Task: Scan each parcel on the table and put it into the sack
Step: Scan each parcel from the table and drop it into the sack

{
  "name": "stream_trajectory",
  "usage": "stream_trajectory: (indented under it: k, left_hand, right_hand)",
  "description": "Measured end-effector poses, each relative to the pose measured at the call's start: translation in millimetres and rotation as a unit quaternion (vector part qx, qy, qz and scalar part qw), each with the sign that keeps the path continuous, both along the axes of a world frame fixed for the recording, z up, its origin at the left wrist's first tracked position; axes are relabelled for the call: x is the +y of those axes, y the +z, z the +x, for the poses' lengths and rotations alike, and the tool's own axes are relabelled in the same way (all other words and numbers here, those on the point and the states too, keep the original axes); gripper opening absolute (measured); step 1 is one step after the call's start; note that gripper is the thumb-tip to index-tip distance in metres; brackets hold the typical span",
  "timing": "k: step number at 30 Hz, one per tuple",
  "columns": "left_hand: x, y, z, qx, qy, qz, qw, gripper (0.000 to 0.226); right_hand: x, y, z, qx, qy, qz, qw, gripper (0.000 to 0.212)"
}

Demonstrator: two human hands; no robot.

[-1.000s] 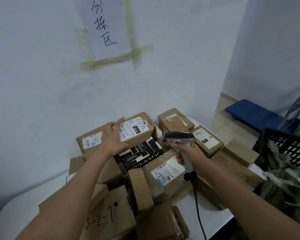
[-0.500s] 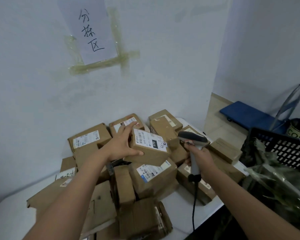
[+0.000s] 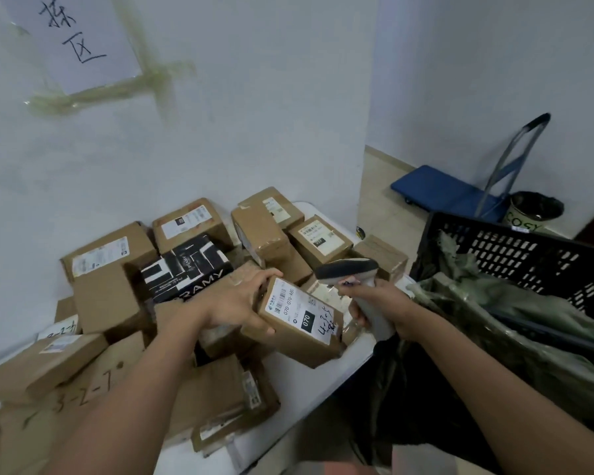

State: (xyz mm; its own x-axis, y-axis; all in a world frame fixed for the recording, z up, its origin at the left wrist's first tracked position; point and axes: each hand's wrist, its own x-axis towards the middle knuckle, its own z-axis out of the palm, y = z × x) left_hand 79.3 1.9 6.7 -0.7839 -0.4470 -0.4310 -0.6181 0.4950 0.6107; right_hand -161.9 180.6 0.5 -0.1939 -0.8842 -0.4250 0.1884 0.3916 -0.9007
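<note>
My left hand (image 3: 235, 305) grips a brown cardboard parcel (image 3: 300, 323) with a white label reading 070, held tilted above the heap near the table's right edge. My right hand (image 3: 386, 308) holds a grey barcode scanner (image 3: 348, 270) by its handle, its head just above and right of the parcel's label. A greenish sack (image 3: 515, 323) lines a black plastic crate (image 3: 528, 248) at the right. Several brown parcels (image 3: 107, 255) and a black-and-white box (image 3: 186, 269) lie piled on the white table (image 3: 340, 371).
A white wall with a taped paper sign (image 3: 72, 39) stands behind the heap. On the floor at the back right are a blue hand trolley (image 3: 443, 190) and a bin with a black liner (image 3: 532, 210). The scanner's cable hangs below my right hand.
My left hand lifted the labelled parcel off the heap and carried it right and nearer to me. The scanner has closed in on the label. The camera turned right.
</note>
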Motion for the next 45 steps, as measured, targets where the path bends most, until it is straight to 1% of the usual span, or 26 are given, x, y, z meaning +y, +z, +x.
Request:
stream_trajectory:
  k: [3,7,9,10,13,18,22,29,38,42,45]
  left_hand:
    - [7.2,-12.3,-7.8,-0.025,-0.013,0.08,0.996,0.103]
    - [13.8,-22.6,-13.8,-0.034,-0.024,0.115,0.992,0.105]
    - [12.9,-27.3,-15.3,-0.032,-0.029,0.126,0.991,0.106]
    - [12.5,-28.4,-15.8,-0.033,-0.031,0.135,0.99,0.107]
    - [8.7,-29.5,-15.6,-0.028,-0.03,0.162,0.986,0.106]
    - [1.2,-28.0,-15.2,-0.002,-0.013,0.211,0.977,0.104]
    - [-3.2,-24.9,-15.7,-0.003,-0.007,0.231,0.973,0.102]
    - [-6.2,-20.6,-22.4,-0.012,-0.016,0.216,0.976,0.102]
    - [-5.3,-17.4,-32.5,-0.02,-0.026,0.216,0.976,0.1]
    - [-4.1,-18.2,-34.2,-0.026,-0.028,0.215,0.976,0.103]
    - [-1.8,-17.2,-35.0,-0.033,-0.024,0.212,0.976,0.102]
  right_hand:
    - [10.4,3.7,-4.4,0.025,0.084,0.016,0.996,0.016]
    - [13.1,5.7,-2.5,0.065,0.169,0.028,0.983,0.024]
    - [10.8,5.7,-1.2,0.072,0.19,0.029,0.979,0.027]
    - [9.2,5.6,-0.7,0.073,0.195,0.03,0.978,0.024]
    - [4.3,4.7,0.5,0.084,0.203,0.035,0.975,0.016]
    - [-4.7,-1.4,2.9,0.101,0.206,0.04,0.973,0.034]
    - [-10.9,-2.1,2.7,0.107,0.212,0.04,0.97,0.033]
    - [-14.5,-2.6,-1.1,0.112,0.222,0.039,0.968,0.039]
    - [-10.9,0.8,-5.8,0.113,0.225,0.036,0.967,0.031]
    - [-8.4,2.6,-7.4,0.116,0.234,0.033,0.965,0.025]
    - [-5.6,2.2,-8.5,0.108,0.227,0.033,0.967,0.027]
